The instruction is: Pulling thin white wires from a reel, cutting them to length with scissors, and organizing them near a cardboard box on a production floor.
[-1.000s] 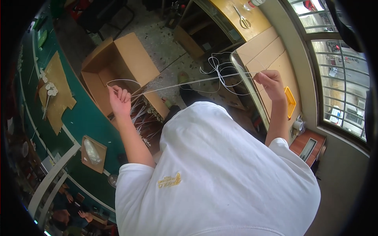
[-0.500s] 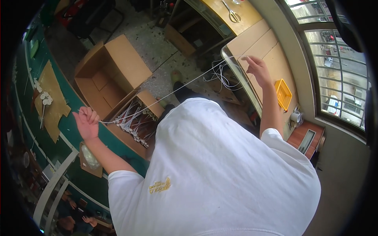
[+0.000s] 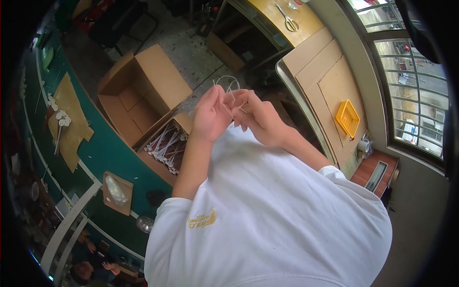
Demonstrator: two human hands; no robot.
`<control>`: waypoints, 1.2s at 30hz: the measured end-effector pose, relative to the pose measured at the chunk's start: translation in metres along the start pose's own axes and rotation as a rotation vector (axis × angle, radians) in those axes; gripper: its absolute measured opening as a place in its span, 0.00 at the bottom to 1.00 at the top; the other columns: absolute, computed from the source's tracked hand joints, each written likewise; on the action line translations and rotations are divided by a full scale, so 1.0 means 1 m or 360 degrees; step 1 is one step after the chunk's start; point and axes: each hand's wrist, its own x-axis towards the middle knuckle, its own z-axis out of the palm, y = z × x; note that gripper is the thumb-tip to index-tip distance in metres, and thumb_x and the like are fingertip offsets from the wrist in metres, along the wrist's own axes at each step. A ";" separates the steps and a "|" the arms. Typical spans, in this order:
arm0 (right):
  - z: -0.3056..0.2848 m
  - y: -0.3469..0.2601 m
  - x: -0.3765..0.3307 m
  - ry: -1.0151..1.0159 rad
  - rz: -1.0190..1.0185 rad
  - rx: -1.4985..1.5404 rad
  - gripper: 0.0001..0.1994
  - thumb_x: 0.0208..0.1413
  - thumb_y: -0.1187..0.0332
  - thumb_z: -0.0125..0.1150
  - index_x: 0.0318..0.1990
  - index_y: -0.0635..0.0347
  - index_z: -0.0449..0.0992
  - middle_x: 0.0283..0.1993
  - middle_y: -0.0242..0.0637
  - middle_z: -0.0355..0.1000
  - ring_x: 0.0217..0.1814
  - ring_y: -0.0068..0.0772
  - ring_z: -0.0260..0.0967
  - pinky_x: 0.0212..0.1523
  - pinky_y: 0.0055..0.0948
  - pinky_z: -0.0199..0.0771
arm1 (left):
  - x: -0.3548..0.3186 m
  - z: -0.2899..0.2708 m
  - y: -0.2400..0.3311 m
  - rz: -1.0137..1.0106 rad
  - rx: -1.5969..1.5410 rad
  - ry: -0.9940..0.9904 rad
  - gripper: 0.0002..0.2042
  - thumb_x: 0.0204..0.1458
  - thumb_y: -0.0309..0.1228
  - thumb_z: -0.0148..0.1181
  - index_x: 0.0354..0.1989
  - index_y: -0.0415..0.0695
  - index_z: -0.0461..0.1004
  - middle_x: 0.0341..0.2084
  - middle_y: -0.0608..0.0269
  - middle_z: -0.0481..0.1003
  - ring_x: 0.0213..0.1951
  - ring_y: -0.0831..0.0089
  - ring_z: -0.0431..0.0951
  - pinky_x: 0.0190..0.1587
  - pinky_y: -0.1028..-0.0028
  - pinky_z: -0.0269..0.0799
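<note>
My left hand (image 3: 210, 115) and my right hand (image 3: 258, 117) meet in front of my chest, fingers curled and nearly touching. Between them runs a thin white cord (image 3: 228, 77), whose loop rises above the fingertips. Both hands appear closed on the cord; the fingers overlap, so its exact path through them is partly hidden. Below and left of my left wrist, a carton (image 3: 179, 119) holds many thin white stick-like pieces (image 3: 165, 146) with round white ends.
An open cardboard box (image 3: 162, 79) stands beyond the carton. The green table (image 3: 112, 150) at left bears brown paper (image 3: 71, 129) and a small box with a clear bag (image 3: 116, 189). At right are scissors (image 3: 289, 21) and a yellow tray (image 3: 348, 118). Another person's hand (image 3: 112, 267) shows lower left.
My hands were wide apart with the cord stretched between them. Both have come together in the middle, and the cord is now gathered in a slack loop.
</note>
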 end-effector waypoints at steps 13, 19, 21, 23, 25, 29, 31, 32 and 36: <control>-0.211 0.136 -0.207 0.0565 0.0800 0.0655 0.09 0.59 0.71 0.56 0.30 0.66 0.76 0.17 0.19 0.56 0.18 0.11 0.50 0.19 0.15 0.47 | -0.049 -0.135 0.281 0.1284 0.0434 0.1495 0.14 0.60 0.30 0.37 0.20 0.49 0.49 0.12 0.71 0.45 0.15 0.77 0.43 0.18 0.74 0.38; -0.249 0.148 -0.323 0.0956 0.1072 0.0454 0.11 0.55 0.73 0.57 0.21 0.61 0.72 0.15 0.22 0.58 0.17 0.16 0.52 0.27 0.17 0.57 | -0.085 -0.149 0.381 0.1563 0.0873 0.1707 0.14 0.56 0.26 0.39 0.18 0.50 0.48 0.13 0.71 0.45 0.15 0.76 0.45 0.18 0.74 0.42; -0.256 0.164 -0.373 0.1136 0.0880 0.0656 0.11 0.55 0.74 0.57 0.20 0.59 0.71 0.15 0.22 0.57 0.18 0.17 0.52 0.29 0.20 0.59 | -0.104 -0.164 0.427 0.1593 0.0934 0.1679 0.14 0.55 0.26 0.40 0.18 0.50 0.49 0.13 0.70 0.46 0.14 0.76 0.46 0.17 0.74 0.42; -0.252 0.168 -0.413 0.1379 0.0683 0.0905 0.13 0.55 0.75 0.56 0.18 0.56 0.67 0.16 0.22 0.55 0.19 0.18 0.53 0.33 0.25 0.61 | -0.103 -0.152 0.440 0.1641 0.1007 0.1648 0.13 0.54 0.25 0.41 0.18 0.49 0.50 0.12 0.70 0.47 0.14 0.75 0.46 0.17 0.74 0.43; -0.242 0.160 -0.452 0.1619 0.0718 0.0882 0.14 0.56 0.75 0.55 0.18 0.55 0.64 0.16 0.22 0.54 0.19 0.19 0.51 0.34 0.27 0.61 | -0.078 -0.111 0.428 0.1668 0.1176 0.1677 0.13 0.53 0.24 0.44 0.18 0.49 0.52 0.12 0.70 0.48 0.14 0.76 0.47 0.17 0.73 0.43; -0.243 0.136 -0.518 0.1606 0.0956 0.0872 0.12 0.56 0.71 0.57 0.22 0.54 0.66 0.16 0.22 0.53 0.18 0.18 0.50 0.23 0.21 0.55 | -0.065 -0.078 0.438 0.1744 0.1332 0.1729 0.12 0.53 0.23 0.44 0.19 0.47 0.55 0.12 0.70 0.49 0.14 0.77 0.48 0.17 0.73 0.43; -0.241 0.123 -0.542 0.1439 0.1115 0.0874 0.11 0.57 0.69 0.57 0.23 0.52 0.67 0.16 0.21 0.52 0.16 0.17 0.49 0.18 0.20 0.50 | -0.060 -0.074 0.451 0.1692 0.1309 0.1639 0.12 0.54 0.23 0.43 0.19 0.47 0.56 0.13 0.71 0.49 0.14 0.78 0.48 0.18 0.73 0.43; -0.234 0.118 -0.548 0.1525 0.1236 0.0827 0.12 0.56 0.69 0.57 0.21 0.51 0.65 0.16 0.20 0.52 0.15 0.17 0.49 0.16 0.19 0.47 | -0.054 -0.067 0.458 0.1627 0.1302 0.1529 0.12 0.55 0.23 0.43 0.20 0.47 0.56 0.13 0.71 0.49 0.15 0.78 0.49 0.18 0.74 0.44; -0.211 0.100 -0.527 0.1355 0.1857 0.0829 0.06 0.53 0.69 0.62 0.26 0.53 0.73 0.16 0.20 0.58 0.15 0.15 0.54 0.14 0.19 0.46 | -0.008 -0.004 0.434 0.1480 0.1616 0.1265 0.13 0.58 0.26 0.45 0.21 0.48 0.56 0.16 0.72 0.51 0.17 0.81 0.49 0.19 0.75 0.44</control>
